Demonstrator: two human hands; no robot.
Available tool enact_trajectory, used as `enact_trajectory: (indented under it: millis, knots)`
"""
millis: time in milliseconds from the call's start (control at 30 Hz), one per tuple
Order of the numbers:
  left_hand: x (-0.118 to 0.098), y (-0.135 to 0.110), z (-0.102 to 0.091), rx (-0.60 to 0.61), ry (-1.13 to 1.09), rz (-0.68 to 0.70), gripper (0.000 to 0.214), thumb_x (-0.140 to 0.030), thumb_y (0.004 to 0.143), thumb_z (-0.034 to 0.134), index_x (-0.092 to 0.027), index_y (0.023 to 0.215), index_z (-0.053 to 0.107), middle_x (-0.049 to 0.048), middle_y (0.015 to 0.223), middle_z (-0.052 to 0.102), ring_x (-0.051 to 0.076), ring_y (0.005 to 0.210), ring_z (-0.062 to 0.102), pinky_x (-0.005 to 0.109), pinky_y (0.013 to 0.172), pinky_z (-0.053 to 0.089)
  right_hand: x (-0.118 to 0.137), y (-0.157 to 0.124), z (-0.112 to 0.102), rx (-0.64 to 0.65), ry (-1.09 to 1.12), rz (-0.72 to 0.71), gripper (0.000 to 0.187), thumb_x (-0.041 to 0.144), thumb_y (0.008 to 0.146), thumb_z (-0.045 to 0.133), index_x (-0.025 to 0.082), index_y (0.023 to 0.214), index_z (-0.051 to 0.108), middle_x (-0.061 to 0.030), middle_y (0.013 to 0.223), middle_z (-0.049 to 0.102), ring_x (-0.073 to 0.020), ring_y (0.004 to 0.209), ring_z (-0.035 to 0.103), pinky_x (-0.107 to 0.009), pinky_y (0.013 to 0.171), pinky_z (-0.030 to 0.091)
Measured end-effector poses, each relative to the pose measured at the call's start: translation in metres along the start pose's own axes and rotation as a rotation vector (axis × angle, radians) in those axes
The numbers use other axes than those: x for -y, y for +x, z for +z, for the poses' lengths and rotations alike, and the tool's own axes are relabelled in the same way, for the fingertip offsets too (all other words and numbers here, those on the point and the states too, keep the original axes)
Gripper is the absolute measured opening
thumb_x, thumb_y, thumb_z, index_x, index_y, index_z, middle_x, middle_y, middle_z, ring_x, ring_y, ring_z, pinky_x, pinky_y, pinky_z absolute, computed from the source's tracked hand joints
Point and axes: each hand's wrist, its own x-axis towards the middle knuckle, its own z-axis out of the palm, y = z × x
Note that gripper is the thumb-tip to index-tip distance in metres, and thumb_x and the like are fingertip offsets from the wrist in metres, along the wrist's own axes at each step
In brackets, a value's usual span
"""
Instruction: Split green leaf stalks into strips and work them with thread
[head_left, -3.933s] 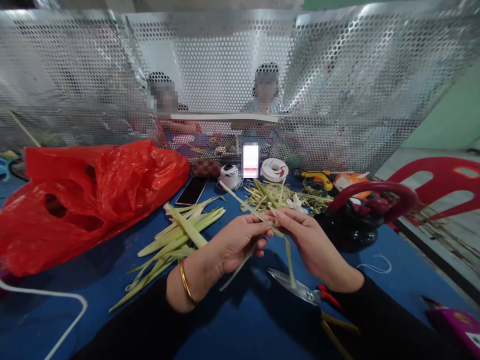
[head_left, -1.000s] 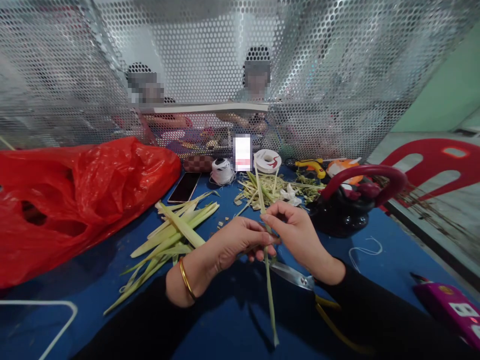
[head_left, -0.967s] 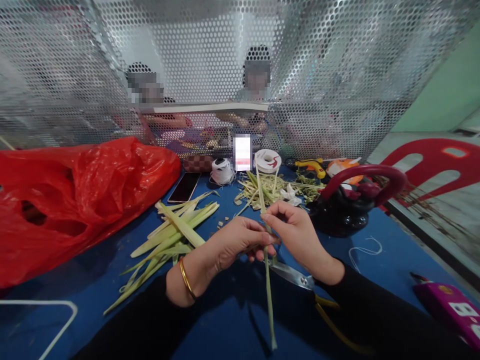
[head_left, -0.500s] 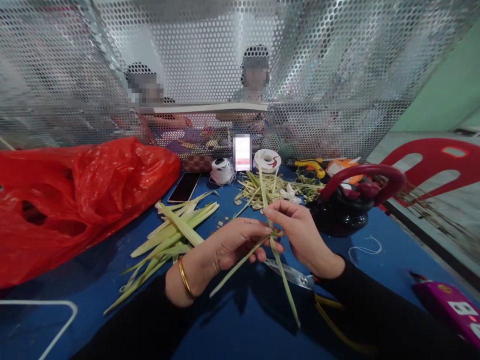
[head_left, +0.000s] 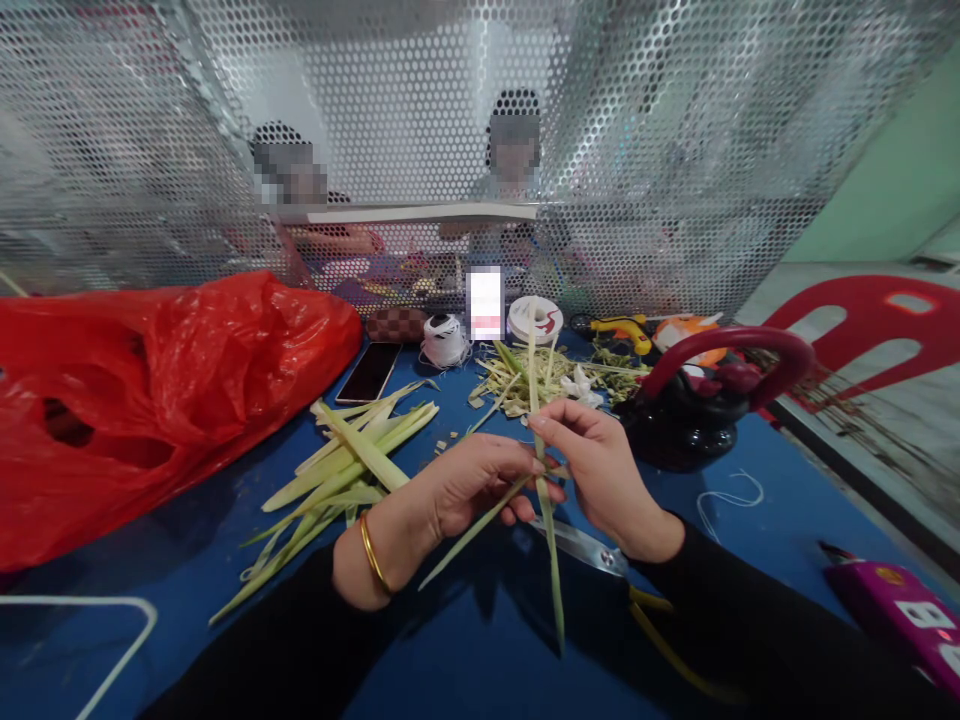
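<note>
Narrow pale-green leaf strips [head_left: 550,560] cross between my two hands above the table. My left hand [head_left: 476,485], with a gold bangle at its wrist, is closed and pinches the strips where they cross. The thumb and forefinger of my right hand [head_left: 589,460] grip the upright strip just above that crossing. One strip points down to the left, another hangs almost straight down. Scissors [head_left: 589,550] with yellow handles lie partly under my right hand and forearm. Left of my hands is a pile of loose green leaves [head_left: 352,450].
A red plastic bag [head_left: 187,400] fills the left side. At the back are a phone [head_left: 369,372], a white thread spool [head_left: 444,342], a ribbon roll [head_left: 517,322] and leaf scraps [head_left: 499,385]. A dark pot [head_left: 682,430] stands right; a perforated metal screen [head_left: 420,110] rises behind.
The hanging strip's lower end has swung left and now points nearly straight down. Its upper end has tilted slightly right. Both hands keep their grip in almost the same place.
</note>
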Motion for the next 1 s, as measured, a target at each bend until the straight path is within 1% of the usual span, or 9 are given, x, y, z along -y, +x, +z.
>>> enact_trajectory:
  millis: [133, 267, 400, 500, 667, 833, 1000]
  knots:
    - [-0.0023, -0.0012, 0.0016, -0.024, -0.008, -0.003, 0.016, -0.023, 0.068, 0.061, -0.01, 0.073, 0.069, 0.0098, 0.078, 0.072, 0.009, 0.044, 0.057, 0.021, 0.045, 0.045, 0.0008, 0.002, -0.0009, 0.033, 0.093, 0.084, 0.025, 0.033, 0.066, 0.076, 0.018, 0.06, 0.058, 0.0059, 0.053, 0.048, -0.0053, 0.041, 0.038, -0.017, 0.03, 0.028]
    - [-0.0025, -0.0014, 0.004, -0.033, 0.014, 0.029, 0.016, -0.024, 0.07, 0.06, -0.011, 0.075, 0.069, 0.0078, 0.074, 0.071, 0.01, 0.044, 0.058, 0.021, 0.044, 0.043, 0.0016, 0.0018, -0.0011, 0.077, 0.156, 0.132, 0.024, 0.033, 0.066, 0.077, 0.019, 0.062, 0.058, 0.0069, 0.053, 0.047, -0.0052, 0.037, 0.037, -0.016, 0.026, 0.03]
    - [-0.001, -0.0007, 0.004, -0.037, 0.062, 0.067, 0.015, -0.023, 0.069, 0.061, -0.011, 0.072, 0.069, 0.0071, 0.075, 0.069, 0.011, 0.049, 0.06, 0.02, 0.045, 0.043, 0.0023, -0.0001, 0.0006, 0.061, 0.162, 0.093, 0.024, 0.03, 0.065, 0.078, 0.018, 0.061, 0.058, 0.0062, 0.051, 0.048, -0.0052, 0.039, 0.038, -0.015, 0.027, 0.031]
    - [0.0, -0.0003, 0.0032, -0.028, 0.071, 0.08, 0.015, -0.022, 0.069, 0.061, -0.011, 0.073, 0.07, 0.0053, 0.07, 0.067, 0.01, 0.051, 0.06, 0.019, 0.047, 0.044, 0.0019, -0.0016, 0.0017, 0.068, 0.173, 0.079, 0.024, 0.03, 0.066, 0.078, 0.018, 0.061, 0.057, 0.0065, 0.05, 0.047, -0.0052, 0.039, 0.036, -0.014, 0.027, 0.031]
    - [0.0005, -0.0002, 0.0034, -0.04, 0.027, 0.036, 0.015, -0.023, 0.067, 0.063, -0.013, 0.076, 0.07, 0.003, 0.066, 0.066, 0.011, 0.052, 0.062, 0.02, 0.05, 0.047, -0.0009, -0.0029, 0.0022, 0.072, 0.183, 0.064, 0.022, 0.03, 0.069, 0.076, 0.019, 0.065, 0.058, 0.0082, 0.047, 0.044, -0.0042, 0.036, 0.034, -0.014, 0.027, 0.03]
    - [0.0001, -0.0005, 0.0052, -0.037, 0.038, 0.013, 0.012, -0.02, 0.065, 0.063, -0.012, 0.07, 0.068, 0.0057, 0.07, 0.069, 0.012, 0.05, 0.062, 0.022, 0.05, 0.047, -0.003, -0.0035, 0.0023, 0.058, 0.149, 0.062, 0.023, 0.032, 0.068, 0.077, 0.018, 0.066, 0.058, 0.009, 0.047, 0.042, -0.0038, 0.034, 0.033, -0.013, 0.025, 0.03]
    - [-0.0011, -0.0016, 0.0064, -0.006, 0.084, -0.007, 0.013, -0.021, 0.066, 0.062, -0.012, 0.07, 0.07, 0.0045, 0.063, 0.069, 0.011, 0.046, 0.059, 0.02, 0.046, 0.044, -0.0022, -0.0047, 0.0022, 0.035, 0.085, 0.058, 0.023, 0.032, 0.067, 0.077, 0.018, 0.065, 0.058, 0.0081, 0.05, 0.046, -0.0038, 0.035, 0.036, -0.014, 0.024, 0.029]
